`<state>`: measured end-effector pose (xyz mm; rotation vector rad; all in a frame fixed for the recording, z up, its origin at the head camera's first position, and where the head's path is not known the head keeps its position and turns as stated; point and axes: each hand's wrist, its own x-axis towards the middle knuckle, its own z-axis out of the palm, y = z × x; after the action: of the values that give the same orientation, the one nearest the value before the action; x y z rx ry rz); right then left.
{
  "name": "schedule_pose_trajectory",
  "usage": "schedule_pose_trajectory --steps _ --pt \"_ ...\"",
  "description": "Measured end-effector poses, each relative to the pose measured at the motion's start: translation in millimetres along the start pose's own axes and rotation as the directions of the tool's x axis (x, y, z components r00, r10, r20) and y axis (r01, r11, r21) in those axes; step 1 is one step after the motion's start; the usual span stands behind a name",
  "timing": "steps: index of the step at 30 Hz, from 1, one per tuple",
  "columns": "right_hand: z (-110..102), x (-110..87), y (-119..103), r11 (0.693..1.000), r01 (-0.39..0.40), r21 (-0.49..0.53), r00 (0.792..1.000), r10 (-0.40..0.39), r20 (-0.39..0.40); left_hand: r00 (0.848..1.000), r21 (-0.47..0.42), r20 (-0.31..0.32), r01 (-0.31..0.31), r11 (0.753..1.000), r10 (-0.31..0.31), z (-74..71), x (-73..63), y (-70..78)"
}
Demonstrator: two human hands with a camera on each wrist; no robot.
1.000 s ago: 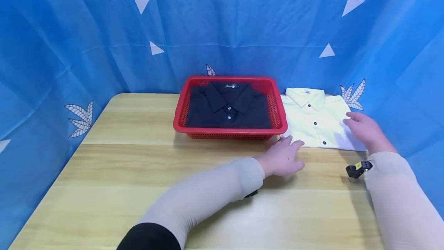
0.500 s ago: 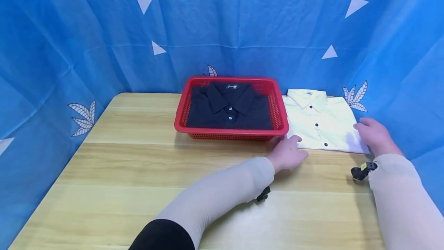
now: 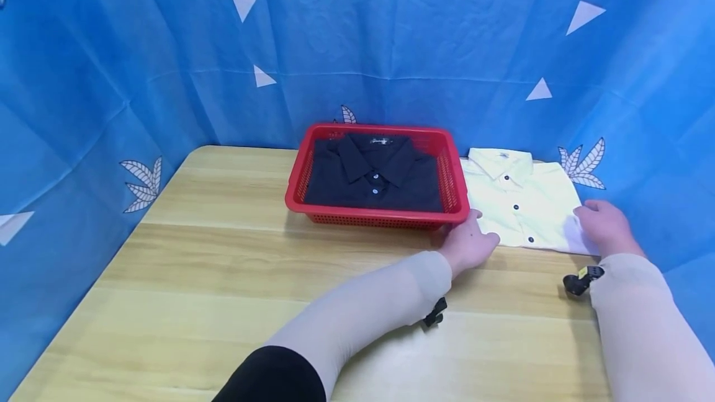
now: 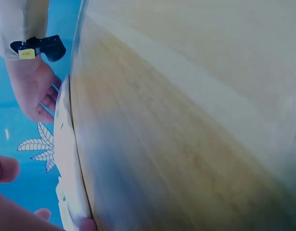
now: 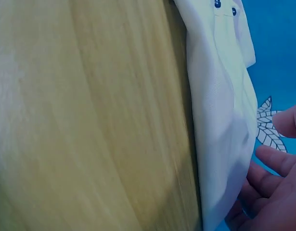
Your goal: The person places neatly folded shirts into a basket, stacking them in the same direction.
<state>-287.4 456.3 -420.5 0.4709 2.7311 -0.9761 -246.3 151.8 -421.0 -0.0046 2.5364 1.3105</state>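
Note:
A folded white shirt [image 3: 522, 206] with dark buttons lies on the table to the right of a red basket [image 3: 375, 211]. Inside the basket is a folded black shirt [image 3: 373, 182]. My left hand [image 3: 469, 244] is at the white shirt's front left corner, its fingers partly hidden beside the basket. In the left wrist view a fingertip [image 4: 87, 224] shows right at the shirt's lower edge, with the thumb apart. My right hand [image 3: 607, 228] is at the shirt's right edge. Its fingers [image 5: 263, 180] bend loosely beside the cloth in the right wrist view, the thumb spread away.
The light wooden table [image 3: 223, 278] stretches to the left and front. Behind it hangs a blue curtain [image 3: 335, 30] with white triangles and leaf prints, close behind the basket and shirt. The basket stands close beside the white shirt's left side.
My left hand has moved right and forward, to the white shirt's front left corner by the basket. My right hand has lowered to the shirt's right edge. The head view has shifted slightly.

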Motion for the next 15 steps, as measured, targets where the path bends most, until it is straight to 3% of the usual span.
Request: schedule_pose_trajectory --steps 6,15 --pt "1.5 -1.6 -2.4 0.998 0.016 -0.055 1.0 -0.016 -0.009 0.999 -0.005 -0.036 -0.011 1.0 0.011 -1.4 3.3 -0.6" --pt "-4.9 -5.3 -3.6 0.99 0.042 -0.135 0.998 -0.036 0.05 1.0 -0.004 -0.026 -0.011 1.0 0.011 0.0 4.1 -2.6"
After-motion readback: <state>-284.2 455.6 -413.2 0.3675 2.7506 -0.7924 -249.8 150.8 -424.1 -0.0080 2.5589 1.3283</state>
